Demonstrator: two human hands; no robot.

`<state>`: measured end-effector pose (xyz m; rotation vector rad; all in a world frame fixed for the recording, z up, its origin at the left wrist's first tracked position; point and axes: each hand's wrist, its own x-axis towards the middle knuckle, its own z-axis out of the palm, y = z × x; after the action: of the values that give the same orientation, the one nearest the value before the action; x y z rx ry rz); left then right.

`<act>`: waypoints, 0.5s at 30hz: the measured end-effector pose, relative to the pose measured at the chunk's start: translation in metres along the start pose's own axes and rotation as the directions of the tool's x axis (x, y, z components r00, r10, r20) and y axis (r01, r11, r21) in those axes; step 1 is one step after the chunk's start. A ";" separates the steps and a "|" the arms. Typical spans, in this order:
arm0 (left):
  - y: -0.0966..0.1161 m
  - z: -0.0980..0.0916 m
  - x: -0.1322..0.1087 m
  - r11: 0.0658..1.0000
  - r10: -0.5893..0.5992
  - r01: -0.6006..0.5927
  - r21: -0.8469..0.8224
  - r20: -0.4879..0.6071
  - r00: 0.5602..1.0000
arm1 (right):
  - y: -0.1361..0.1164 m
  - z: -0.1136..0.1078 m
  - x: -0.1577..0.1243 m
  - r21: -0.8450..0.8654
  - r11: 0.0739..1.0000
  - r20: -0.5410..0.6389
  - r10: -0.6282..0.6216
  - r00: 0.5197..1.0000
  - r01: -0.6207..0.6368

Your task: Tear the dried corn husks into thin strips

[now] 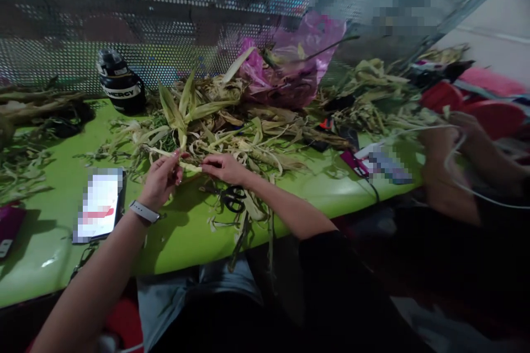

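My left hand (161,174) is closed, thumb and fingers pinched on a pale yellow strip (190,167) that looks like corn husk. At the strip's other end, my right hand (223,168) pinches it with bent fingers. A bunch of broad green-yellow corn husk leaves (184,107) rises just above my left fingers; whether it joins the strip is hidden. Black-handled scissors (234,198) lie below my right wrist, among loose husk shreds (254,207). Behind both hands spreads a heap of dry husks (219,121).
A phone with a lit screen (99,204) lies left on the green table (174,242). At the back stand a black bottle (120,85) and a pink plastic bag (293,71) with husks, before a perforated metal screen (165,16). Another person's arms (451,165) are at right, near a white cable.
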<state>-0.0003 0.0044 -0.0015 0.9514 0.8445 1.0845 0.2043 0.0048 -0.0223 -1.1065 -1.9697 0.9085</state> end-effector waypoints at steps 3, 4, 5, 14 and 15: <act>-0.001 0.002 -0.001 1.000 -0.014 0.014 0.005 0.005 1.000 | 0.002 0.000 0.001 -0.008 1.000 0.002 -0.003 1.000 0.003; -0.001 0.003 -0.001 1.000 -0.019 0.019 0.013 0.007 1.000 | 0.002 0.001 0.001 0.001 1.000 0.005 0.004 1.000 -0.004; -0.001 0.004 0.000 1.000 -0.022 0.022 0.020 0.008 1.000 | 0.002 0.001 0.001 0.014 1.000 0.010 0.017 1.000 -0.017; 0.003 -0.003 0.000 0.997 -0.036 0.032 0.073 0.054 0.998 | -0.001 0.004 0.001 0.124 0.991 0.050 0.051 0.997 -0.057; 0.003 -0.003 -0.001 0.996 -0.035 0.031 0.088 0.048 0.998 | 0.000 0.004 0.001 0.121 0.991 0.041 0.048 0.998 -0.053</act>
<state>-0.0047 0.0045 0.0002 1.0300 0.8699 0.9979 0.2008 0.0049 -0.0236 -1.0801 -1.8970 1.0700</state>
